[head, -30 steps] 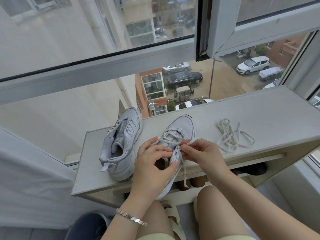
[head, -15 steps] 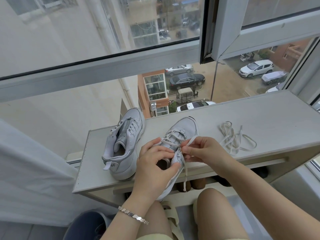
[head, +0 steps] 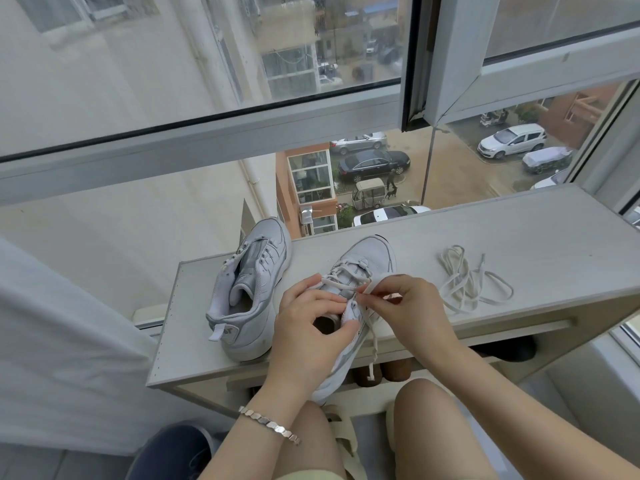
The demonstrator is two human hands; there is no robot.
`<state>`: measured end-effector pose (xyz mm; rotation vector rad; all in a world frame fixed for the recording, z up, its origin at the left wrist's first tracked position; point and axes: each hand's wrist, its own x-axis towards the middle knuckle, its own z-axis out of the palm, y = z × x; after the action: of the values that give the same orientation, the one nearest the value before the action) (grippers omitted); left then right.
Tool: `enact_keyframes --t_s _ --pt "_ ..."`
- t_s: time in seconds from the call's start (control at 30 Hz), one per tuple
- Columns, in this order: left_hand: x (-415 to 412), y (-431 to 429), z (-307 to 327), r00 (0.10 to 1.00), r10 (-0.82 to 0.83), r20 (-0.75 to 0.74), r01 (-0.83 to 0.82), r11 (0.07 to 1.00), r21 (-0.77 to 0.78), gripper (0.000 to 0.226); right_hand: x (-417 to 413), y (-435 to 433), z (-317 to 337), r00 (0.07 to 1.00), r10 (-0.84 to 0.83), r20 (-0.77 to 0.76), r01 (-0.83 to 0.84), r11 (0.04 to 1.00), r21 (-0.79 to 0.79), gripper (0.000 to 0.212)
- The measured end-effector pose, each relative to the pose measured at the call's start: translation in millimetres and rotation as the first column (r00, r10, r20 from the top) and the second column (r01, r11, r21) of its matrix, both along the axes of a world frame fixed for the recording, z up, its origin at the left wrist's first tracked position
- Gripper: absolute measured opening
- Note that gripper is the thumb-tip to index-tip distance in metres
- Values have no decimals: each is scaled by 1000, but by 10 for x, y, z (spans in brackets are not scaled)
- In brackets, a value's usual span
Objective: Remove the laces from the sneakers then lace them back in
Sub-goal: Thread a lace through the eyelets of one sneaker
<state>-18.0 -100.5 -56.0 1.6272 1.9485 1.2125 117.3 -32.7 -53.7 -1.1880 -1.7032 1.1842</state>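
Observation:
Two white sneakers stand on a pale shelf top point(head: 519, 244). The left sneaker point(head: 251, 292) has no lace and stands apart from my hands. The right sneaker point(head: 367, 268) is partly laced and overhangs the front edge. My left hand point(head: 308, 327) grips its collar and tongue. My right hand point(head: 408, 306) pinches the white lace point(head: 372, 344) at an upper eyelet, and the lace's free end dangles below the shelf edge. A loose white lace point(head: 467, 282) lies in a heap to the right of my right hand.
A large window with a grey frame point(head: 207, 140) rises right behind the shelf. A white curtain point(head: 52, 341) hangs at the left. Dark shoes point(head: 502, 348) sit under the shelf, a dark round bin point(head: 169, 452) stands at the lower left, and my knees are below.
My hands have stayed on the right sneaker, and my right hand's fingers have shifted slightly on the lace. The camera has tilted a little, so the scene sits lower.

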Motion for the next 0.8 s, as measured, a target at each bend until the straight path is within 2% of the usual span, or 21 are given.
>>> enact_keyframes --t_s 0.1,0.2,0.27,0.33,0.4,0.5,0.6,0.7,0.8 --pt "8 3 2 1000 6 8 -6 1000 -9 28 17 -30 -71 999 -12 47 5 988 153 16" --pt "10 3 -3 1000 -1 -2 1 1000 -6 26 -16 -103 -177 997 -72 -13 73 967 242 20" --pt "4 -8 -2 1000 -3 5 3 1000 -4 28 -33 -115 -183 992 -89 -90 104 977 188 28" --pt "-1 -12 8 1000 4 21 -3 1000 -19 27 -28 -46 -153 983 -63 -175 68 997 23 32" --pt "-3 -6 20 1000 2 24 -1 999 -36 26 -17 28 -127 962 -41 -272 2 990 -141 27" --pt "-10 5 34 1000 -4 28 6 999 -53 20 -30 55 -98 927 -65 -370 -39 964 -265 21" --pt "-19 12 40 1000 -1 24 3 998 -64 17 -59 45 -69 935 -90 -343 -5 963 -269 17" --pt "-11 29 47 1000 1 8 -1 998 -66 18 -83 -1 -16 954 -105 -282 57 983 -173 18" --pt "-8 39 42 1000 13 -11 -13 998 -55 14 -90 -36 30 968 -56 -245 22 990 -139 22"
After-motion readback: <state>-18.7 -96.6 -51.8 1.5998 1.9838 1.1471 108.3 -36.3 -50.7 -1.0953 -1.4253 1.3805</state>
